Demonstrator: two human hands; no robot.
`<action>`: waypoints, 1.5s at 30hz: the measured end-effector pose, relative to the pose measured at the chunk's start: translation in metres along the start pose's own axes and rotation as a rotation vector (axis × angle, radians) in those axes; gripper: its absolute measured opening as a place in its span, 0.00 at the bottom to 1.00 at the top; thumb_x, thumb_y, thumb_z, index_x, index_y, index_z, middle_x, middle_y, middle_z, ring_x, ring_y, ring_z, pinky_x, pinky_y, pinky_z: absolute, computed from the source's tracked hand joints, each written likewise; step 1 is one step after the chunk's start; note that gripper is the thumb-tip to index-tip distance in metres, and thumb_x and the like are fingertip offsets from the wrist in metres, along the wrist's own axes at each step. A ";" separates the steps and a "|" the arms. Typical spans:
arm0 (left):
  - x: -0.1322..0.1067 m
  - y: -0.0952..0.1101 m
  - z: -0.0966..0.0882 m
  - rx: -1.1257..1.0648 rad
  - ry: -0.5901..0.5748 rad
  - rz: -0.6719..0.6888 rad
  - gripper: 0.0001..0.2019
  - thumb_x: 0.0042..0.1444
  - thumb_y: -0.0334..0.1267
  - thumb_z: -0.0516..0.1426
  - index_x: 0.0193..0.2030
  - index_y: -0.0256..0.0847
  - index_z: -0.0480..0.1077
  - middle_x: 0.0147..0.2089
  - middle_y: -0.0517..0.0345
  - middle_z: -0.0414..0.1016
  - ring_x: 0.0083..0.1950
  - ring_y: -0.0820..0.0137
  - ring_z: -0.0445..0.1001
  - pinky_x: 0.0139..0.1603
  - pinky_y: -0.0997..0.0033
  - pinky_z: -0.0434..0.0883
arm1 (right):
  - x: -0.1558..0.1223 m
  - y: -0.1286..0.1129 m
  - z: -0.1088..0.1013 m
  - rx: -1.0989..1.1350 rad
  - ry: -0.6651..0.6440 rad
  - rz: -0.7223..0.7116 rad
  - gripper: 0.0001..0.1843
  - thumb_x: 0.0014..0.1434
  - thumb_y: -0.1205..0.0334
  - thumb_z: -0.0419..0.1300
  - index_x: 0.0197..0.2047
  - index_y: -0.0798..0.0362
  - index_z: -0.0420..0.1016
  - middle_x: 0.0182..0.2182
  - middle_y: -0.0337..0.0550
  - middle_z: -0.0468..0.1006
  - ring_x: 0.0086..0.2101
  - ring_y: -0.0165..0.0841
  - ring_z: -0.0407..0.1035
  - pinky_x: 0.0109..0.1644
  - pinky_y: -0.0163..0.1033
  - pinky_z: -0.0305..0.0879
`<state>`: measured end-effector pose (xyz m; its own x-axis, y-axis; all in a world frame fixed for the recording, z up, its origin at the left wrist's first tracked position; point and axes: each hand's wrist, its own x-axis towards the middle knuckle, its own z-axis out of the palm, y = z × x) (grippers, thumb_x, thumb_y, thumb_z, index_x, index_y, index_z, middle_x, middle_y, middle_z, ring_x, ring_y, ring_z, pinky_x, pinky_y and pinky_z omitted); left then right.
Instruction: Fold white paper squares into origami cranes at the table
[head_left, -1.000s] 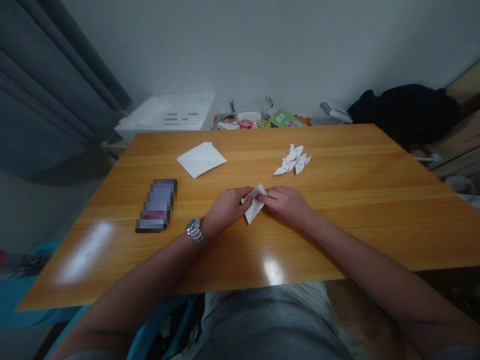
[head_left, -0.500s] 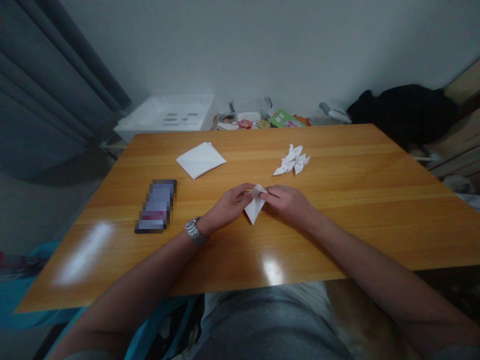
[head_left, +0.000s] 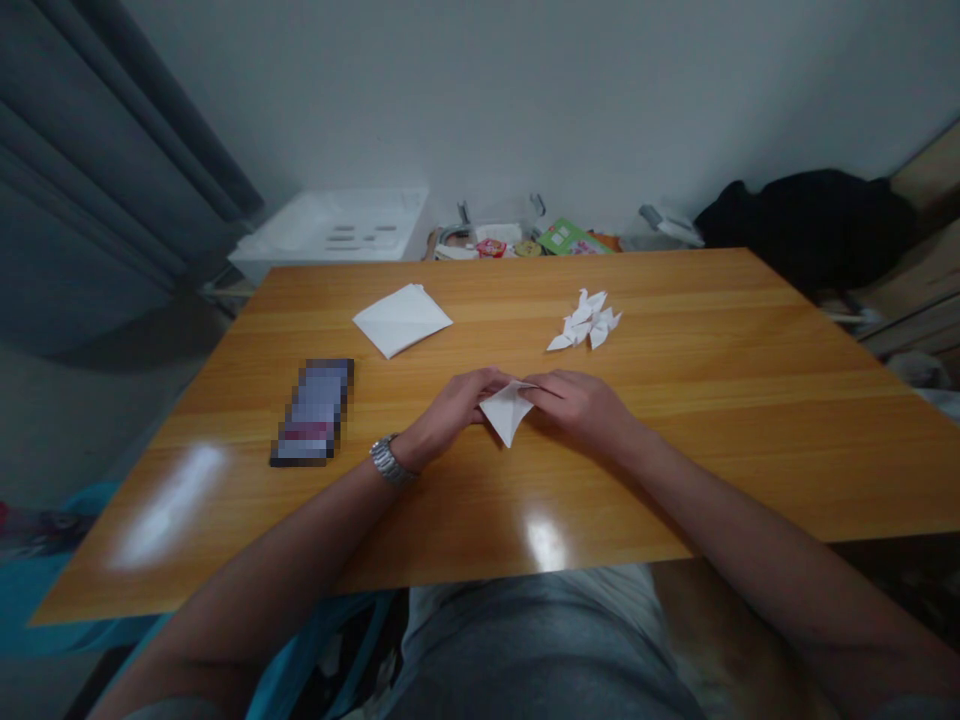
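A small folded sheet of white paper (head_left: pixel 507 412) is held between my two hands just above the wooden table (head_left: pixel 712 400), one point aimed toward me. My left hand (head_left: pixel 459 408), with a metal watch at the wrist, pinches its left side; some of those fingers are hidden behind the paper. On the right edge, the thumb and fingers of my right hand (head_left: pixel 574 402) are closed. Beyond my right hand lies a cluster of folded white paper birds (head_left: pixel 589 320). Flat white paper sheets (head_left: pixel 403 320) rest on the far left of the table.
A phone (head_left: pixel 313 412) with a blurred-out screen lies left of my left hand. Behind the table's far edge are a white basin (head_left: pixel 352 225) and a green packet (head_left: pixel 571 238) among other items. Black cloth (head_left: pixel 810 230) is heaped at the right. A blue chair (head_left: pixel 322 650) stands below the near edge.
The folded paper's top point has come down and its left side has spread wider. My left thumb has shifted off its front face. Both hands stay in nearly the same place.
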<state>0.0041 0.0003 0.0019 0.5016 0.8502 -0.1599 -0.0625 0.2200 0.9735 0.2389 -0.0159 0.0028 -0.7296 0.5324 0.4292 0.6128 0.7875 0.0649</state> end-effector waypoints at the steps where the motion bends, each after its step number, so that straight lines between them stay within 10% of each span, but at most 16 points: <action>1: 0.000 0.000 0.000 -0.020 -0.003 -0.008 0.26 0.66 0.58 0.52 0.49 0.36 0.77 0.50 0.45 0.79 0.49 0.60 0.77 0.46 0.65 0.75 | 0.000 0.000 0.000 0.005 -0.002 -0.003 0.12 0.69 0.71 0.55 0.51 0.55 0.78 0.45 0.52 0.82 0.43 0.40 0.75 0.45 0.44 0.71; 24: 0.005 -0.004 -0.003 0.119 0.221 0.209 0.14 0.57 0.42 0.66 0.46 0.36 0.75 0.47 0.50 0.78 0.43 0.69 0.74 0.45 0.70 0.70 | -0.009 0.005 -0.004 0.217 0.067 0.046 0.22 0.68 0.73 0.56 0.63 0.50 0.72 0.68 0.50 0.66 0.60 0.42 0.72 0.59 0.49 0.75; 34: 0.005 -0.006 -0.003 0.258 0.205 0.298 0.18 0.57 0.39 0.65 0.53 0.38 0.70 0.56 0.47 0.73 0.51 0.66 0.76 0.48 0.68 0.75 | 0.002 0.000 0.000 0.629 0.346 0.476 0.10 0.68 0.62 0.56 0.49 0.50 0.75 0.44 0.47 0.80 0.39 0.37 0.75 0.45 0.44 0.74; 45: 0.001 -0.006 0.004 0.346 0.156 0.299 0.19 0.58 0.38 0.64 0.55 0.38 0.70 0.54 0.48 0.75 0.43 0.69 0.78 0.42 0.70 0.76 | 0.004 -0.006 0.010 1.079 0.060 0.659 0.16 0.66 0.50 0.61 0.45 0.54 0.78 0.39 0.46 0.83 0.38 0.37 0.76 0.44 0.42 0.72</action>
<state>0.0080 -0.0018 -0.0037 0.3685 0.9193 0.1379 0.1197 -0.1941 0.9737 0.2293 -0.0150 -0.0052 -0.3490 0.9262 0.1423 0.2742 0.2462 -0.9296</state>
